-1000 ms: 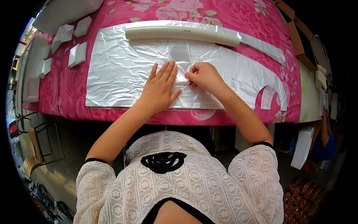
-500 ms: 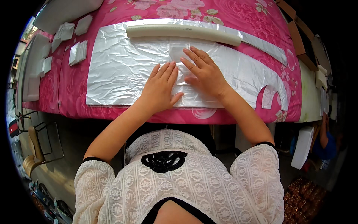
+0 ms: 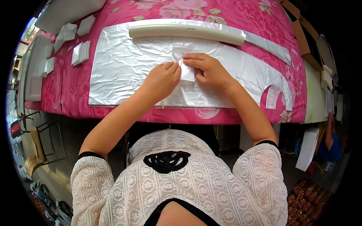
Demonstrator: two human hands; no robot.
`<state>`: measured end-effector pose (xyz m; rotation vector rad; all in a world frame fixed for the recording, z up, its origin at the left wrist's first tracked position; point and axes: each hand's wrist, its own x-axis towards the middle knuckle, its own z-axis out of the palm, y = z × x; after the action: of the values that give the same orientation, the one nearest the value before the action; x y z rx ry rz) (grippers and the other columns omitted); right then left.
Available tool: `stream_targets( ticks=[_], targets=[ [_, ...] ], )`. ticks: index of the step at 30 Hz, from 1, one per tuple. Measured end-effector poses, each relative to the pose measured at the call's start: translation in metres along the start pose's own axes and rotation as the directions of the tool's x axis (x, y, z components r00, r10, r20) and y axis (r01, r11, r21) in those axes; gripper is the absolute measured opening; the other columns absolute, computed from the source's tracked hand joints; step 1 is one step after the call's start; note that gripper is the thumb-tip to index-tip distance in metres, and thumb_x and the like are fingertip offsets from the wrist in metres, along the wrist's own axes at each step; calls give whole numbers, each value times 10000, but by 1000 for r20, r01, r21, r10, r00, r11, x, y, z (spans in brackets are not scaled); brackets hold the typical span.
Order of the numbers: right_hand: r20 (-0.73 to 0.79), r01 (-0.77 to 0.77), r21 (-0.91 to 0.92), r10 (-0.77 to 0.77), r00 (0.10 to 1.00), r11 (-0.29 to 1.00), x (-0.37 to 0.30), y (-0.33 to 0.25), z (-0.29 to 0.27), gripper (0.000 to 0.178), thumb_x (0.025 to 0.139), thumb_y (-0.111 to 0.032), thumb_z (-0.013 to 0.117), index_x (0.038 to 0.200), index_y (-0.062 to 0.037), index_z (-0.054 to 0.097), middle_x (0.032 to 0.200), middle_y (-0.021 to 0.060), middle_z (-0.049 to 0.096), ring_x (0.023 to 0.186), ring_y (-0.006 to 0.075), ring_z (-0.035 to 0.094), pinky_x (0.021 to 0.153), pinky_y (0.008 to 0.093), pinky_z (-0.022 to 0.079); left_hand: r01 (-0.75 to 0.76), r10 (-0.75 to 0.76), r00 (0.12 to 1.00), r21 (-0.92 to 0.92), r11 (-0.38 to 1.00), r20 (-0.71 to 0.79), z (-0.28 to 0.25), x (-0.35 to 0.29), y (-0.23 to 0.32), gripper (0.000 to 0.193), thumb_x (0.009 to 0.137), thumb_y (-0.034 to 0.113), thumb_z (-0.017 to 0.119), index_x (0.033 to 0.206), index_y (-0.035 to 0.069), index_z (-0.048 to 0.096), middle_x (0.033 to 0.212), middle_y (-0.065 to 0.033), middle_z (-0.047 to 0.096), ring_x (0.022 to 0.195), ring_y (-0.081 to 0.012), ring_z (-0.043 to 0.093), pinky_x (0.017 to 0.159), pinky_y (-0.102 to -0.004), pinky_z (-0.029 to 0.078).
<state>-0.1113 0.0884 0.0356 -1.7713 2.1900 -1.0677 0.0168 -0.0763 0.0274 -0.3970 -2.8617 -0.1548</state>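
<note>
A stack of shiny white plastic sheets (image 3: 124,75) lies flat on a pink floral cloth, its right part cut to a curve. A small piece of thin, clear folded plastic (image 3: 187,74) rests on the stack between my hands. My left hand (image 3: 164,79) has its fingers pressed together at the folded piece's left edge. From the other side, my right hand (image 3: 212,71) pinches its upper right part with curled fingers. My fingers hide some of the fold. Beyond my hands a cream-coloured tube (image 3: 184,32) lies across the stack.
Small folded white packets (image 3: 80,52) lie at the left, beside a whitish tray (image 3: 36,67). Cardboard boxes (image 3: 307,41) stand along the right edge. A chair (image 3: 37,145) is on the floor at left. Another person (image 3: 330,145) is partly visible far right.
My flat, spread fingers have curled in and closed on the clear plastic. It is now folded smaller, toward me, between my hands.
</note>
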Motion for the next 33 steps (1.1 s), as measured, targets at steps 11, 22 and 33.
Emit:
stream_targets(
  ticks=[11,22,33],
  targets=[
    [-72,51,10,-50,996,999,-34,-27,19,204,719,-25,643,910,-84,684,864,55,664,795,237,598,705,318,494,17,-61,992,-356,934,-112,-11,-48,15,415,721,167,707,1106,59,594,1037,-110,651,942,-240,633,808,-360,490],
    [452,-838,223,708,542,498,27,-13,-6,275,825,-262,634,724,-8,656,612,68,625,564,125,634,482,276,439,633,-710,671,-665,397,215,-4,-10,6,649,791,173,694,1317,-54,389,668,-85,659,575,-126,617,588,-254,485],
    [461,-831,236,694,552,504,29,-10,-3,270,835,-250,638,707,-12,643,630,34,598,564,117,622,425,249,400,333,-341,939,-124,935,-43,17,3,26,833,815,408,582,1369,-103,228,1428,-251,262,1335,-346,256,1083,-436,208]
  ],
)
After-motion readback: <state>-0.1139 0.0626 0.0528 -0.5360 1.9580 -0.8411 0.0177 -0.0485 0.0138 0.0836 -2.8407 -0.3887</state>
